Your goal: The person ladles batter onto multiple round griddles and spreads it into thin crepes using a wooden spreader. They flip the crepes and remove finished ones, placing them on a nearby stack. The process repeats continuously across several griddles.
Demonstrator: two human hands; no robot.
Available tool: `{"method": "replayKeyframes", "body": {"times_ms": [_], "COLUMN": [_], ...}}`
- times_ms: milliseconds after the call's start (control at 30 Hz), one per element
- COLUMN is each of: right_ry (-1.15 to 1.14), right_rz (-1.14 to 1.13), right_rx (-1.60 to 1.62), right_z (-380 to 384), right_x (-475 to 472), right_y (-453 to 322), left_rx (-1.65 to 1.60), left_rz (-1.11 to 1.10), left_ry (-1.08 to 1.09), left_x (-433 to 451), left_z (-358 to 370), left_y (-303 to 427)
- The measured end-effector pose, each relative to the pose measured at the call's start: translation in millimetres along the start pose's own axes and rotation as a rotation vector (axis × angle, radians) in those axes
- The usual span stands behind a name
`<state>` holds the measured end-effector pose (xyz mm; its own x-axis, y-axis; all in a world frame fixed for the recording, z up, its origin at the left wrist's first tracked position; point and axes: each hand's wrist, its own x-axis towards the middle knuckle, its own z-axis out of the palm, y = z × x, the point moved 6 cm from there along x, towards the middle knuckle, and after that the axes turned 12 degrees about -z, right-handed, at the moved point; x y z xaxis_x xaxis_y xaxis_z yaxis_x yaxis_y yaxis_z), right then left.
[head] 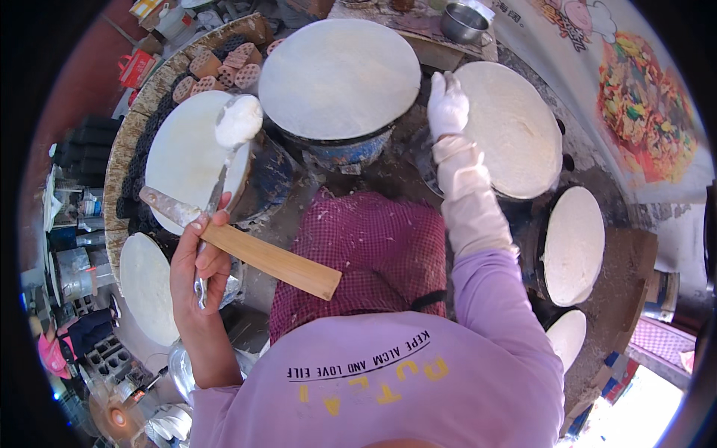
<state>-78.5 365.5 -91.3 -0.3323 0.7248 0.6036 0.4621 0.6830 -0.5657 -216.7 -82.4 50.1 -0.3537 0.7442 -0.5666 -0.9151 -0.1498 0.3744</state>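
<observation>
My left hand grips a metal ladle and a flat wooden spreader that cross in the fingers. White batter or dough fills the ladle's bowl, held above the left round griddle, whose top bears a pale sheet. My right hand, in a white glove, is at the left edge of the thin pale flatbread on the right griddle; whether the fingertips pinch anything is not clear. Between them, at the far side, another pale flatbread covers a griddle on a blue, worn base.
Perforated clay bricks lie behind the left griddle. A metal pot stands on the table at the back. More round flatbreads lie on griddles at the right and lower left. A person in pink is far off at the left.
</observation>
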Motion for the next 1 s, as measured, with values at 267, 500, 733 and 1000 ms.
{"method": "replayKeyframes", "body": {"times_ms": [267,500,733,1000], "right_ry": [-0.748,-0.674,-0.657,-0.571], "right_rz": [0.152,0.203,0.568,0.837], "right_rx": [-0.078,-0.226,0.241,0.946], "right_z": [139,124,55,-13], "right_x": [77,53,-137,-179], "right_y": [74,75,-58,-59], "left_rx": [0.058,0.056,0.135,0.213], "left_rz": [0.042,0.078,0.044,-0.133], "left_ry": [0.099,0.113,0.044,-0.028], "left_x": [10,4,-5,-8], "left_z": [1,0,3,9], "left_y": [7,6,-6,-42]}}
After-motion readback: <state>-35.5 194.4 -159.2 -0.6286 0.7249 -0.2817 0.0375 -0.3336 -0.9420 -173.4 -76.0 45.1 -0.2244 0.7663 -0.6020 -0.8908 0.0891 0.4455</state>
